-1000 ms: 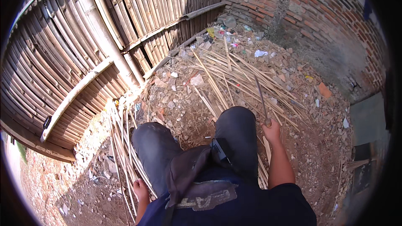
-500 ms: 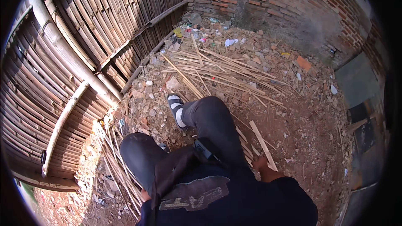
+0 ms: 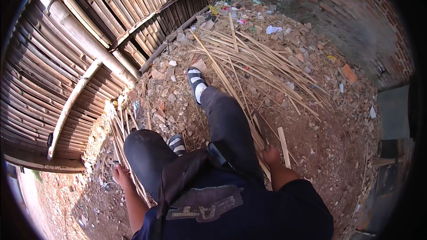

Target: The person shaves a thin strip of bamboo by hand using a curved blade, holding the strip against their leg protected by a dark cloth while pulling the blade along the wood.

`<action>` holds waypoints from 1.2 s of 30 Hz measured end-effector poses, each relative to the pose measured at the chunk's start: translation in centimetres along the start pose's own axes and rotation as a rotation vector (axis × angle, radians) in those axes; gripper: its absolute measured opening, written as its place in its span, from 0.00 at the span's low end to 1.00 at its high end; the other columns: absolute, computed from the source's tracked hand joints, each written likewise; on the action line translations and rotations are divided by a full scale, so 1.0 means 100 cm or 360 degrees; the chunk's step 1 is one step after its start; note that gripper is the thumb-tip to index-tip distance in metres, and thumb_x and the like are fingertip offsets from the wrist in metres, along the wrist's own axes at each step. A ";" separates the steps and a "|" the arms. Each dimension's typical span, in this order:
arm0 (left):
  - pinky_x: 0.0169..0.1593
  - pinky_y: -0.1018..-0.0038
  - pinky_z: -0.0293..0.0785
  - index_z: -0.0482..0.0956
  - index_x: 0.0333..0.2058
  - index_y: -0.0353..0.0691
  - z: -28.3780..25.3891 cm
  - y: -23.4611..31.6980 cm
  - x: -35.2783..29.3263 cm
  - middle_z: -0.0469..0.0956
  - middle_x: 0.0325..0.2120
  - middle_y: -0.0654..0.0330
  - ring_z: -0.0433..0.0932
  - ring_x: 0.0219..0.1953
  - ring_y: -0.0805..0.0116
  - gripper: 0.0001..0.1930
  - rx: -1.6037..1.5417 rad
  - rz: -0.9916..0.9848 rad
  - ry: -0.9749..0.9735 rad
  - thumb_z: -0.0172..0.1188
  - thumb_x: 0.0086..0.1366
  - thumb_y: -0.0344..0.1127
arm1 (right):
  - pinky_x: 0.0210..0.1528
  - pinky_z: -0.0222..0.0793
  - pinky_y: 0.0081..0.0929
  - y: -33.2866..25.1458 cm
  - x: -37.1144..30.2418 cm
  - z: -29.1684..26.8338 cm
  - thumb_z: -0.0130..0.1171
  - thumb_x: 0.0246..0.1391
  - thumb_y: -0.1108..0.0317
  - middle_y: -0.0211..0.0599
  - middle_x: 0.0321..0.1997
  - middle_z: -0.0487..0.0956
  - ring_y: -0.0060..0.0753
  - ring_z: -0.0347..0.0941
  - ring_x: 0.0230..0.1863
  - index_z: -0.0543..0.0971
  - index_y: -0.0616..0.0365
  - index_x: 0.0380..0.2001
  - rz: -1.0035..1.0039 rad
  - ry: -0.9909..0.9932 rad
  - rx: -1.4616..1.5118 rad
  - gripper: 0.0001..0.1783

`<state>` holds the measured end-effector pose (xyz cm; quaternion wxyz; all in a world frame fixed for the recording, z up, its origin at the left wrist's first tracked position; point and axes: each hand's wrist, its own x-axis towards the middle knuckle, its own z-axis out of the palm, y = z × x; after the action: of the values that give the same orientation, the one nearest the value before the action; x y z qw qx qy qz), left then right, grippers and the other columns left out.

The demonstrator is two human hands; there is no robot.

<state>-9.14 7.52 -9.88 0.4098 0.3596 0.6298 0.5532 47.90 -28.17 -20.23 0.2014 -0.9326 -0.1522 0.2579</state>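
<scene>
My left hand is beside a bundle of narrow bamboo strips on the ground at my left. Its fingers are loosely bent and apart, and I see nothing held in them. At my right thigh, my right hand is closed around what looks like a knife; its handle is hidden in the fist, and its thin blade points forward, hard to make out. Long bamboo strips run along the outside of my right leg, next to that hand. A flat pale bamboo slat lies just to its right.
A pile of split bamboo spreads ahead over stony ground with litter. A bamboo fence stands at left, a brick wall at the back and right. Grey panels lean at far right. My sandalled foot is stretched forward.
My left hand has come out from beside my left thigh, moving left and forward along the strips. My right hand has shifted slightly forward. The view has turned, and my right foot now reaches farther ahead.
</scene>
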 end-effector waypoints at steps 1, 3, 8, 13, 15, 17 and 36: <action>0.24 0.82 0.65 0.74 0.38 0.43 0.015 0.026 0.000 0.74 0.26 0.66 0.68 0.21 0.81 0.11 0.0005 0.0109 -0.0044 0.57 0.75 0.43 | 0.59 0.71 0.51 -0.007 0.005 -0.001 0.62 0.52 0.56 0.62 0.52 0.80 0.63 0.76 0.57 0.77 0.59 0.56 -0.0004 -0.0008 0.0000 0.30; 0.25 0.81 0.67 0.74 0.38 0.42 0.041 0.063 -0.001 0.74 0.27 0.66 0.68 0.22 0.81 0.11 0.0017 0.0212 -0.0085 0.57 0.75 0.43 | 0.57 0.71 0.52 -0.017 0.015 -0.004 0.64 0.50 0.56 0.62 0.49 0.81 0.63 0.76 0.56 0.78 0.59 0.52 -0.0120 0.0040 -0.0023 0.28; 0.34 0.82 0.72 0.75 0.40 0.40 0.109 0.124 -0.014 0.76 0.29 0.65 0.71 0.28 0.82 0.09 0.0055 0.0726 -0.0315 0.57 0.76 0.39 | 0.58 0.71 0.51 -0.022 0.049 0.005 0.65 0.49 0.56 0.58 0.50 0.79 0.61 0.75 0.55 0.79 0.60 0.47 -0.0238 -0.0033 -0.0106 0.25; 0.35 0.84 0.69 0.76 0.42 0.39 0.135 0.122 -0.019 0.75 0.30 0.69 0.71 0.31 0.84 0.07 0.0402 0.0758 -0.0603 0.59 0.75 0.36 | 0.66 0.67 0.47 -0.014 0.089 0.029 0.63 0.51 0.53 0.51 0.60 0.75 0.58 0.70 0.63 0.79 0.54 0.56 -0.0385 -0.0169 -0.0349 0.30; 0.35 0.84 0.69 0.76 0.42 0.40 0.134 0.125 -0.023 0.75 0.30 0.70 0.71 0.31 0.84 0.07 0.0452 0.0709 -0.0576 0.59 0.75 0.36 | 0.67 0.67 0.45 -0.023 0.094 0.036 0.63 0.51 0.54 0.50 0.63 0.73 0.55 0.70 0.64 0.80 0.56 0.55 -0.0361 -0.0250 -0.0410 0.29; 0.35 0.84 0.68 0.76 0.42 0.40 0.131 0.127 -0.026 0.74 0.29 0.71 0.70 0.31 0.85 0.07 0.0499 0.0663 -0.0538 0.59 0.74 0.36 | 0.64 0.68 0.46 -0.035 0.098 0.041 0.65 0.49 0.56 0.54 0.58 0.75 0.57 0.72 0.60 0.80 0.59 0.49 -0.0428 -0.0231 -0.0335 0.26; 0.31 0.83 0.66 0.77 0.35 0.36 0.128 0.132 -0.032 0.76 0.24 0.69 0.71 0.25 0.84 0.08 0.0759 0.0800 -0.0494 0.62 0.72 0.35 | 0.62 0.71 0.43 -0.059 0.101 0.087 0.66 0.49 0.53 0.60 0.53 0.81 0.59 0.77 0.58 0.81 0.62 0.53 -0.0187 -0.0565 -0.0158 0.31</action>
<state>3.80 11.49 2.87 0.2565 0.6678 0.5635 0.4132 50.40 -16.50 -28.57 0.1398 -0.8708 -0.2523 0.3982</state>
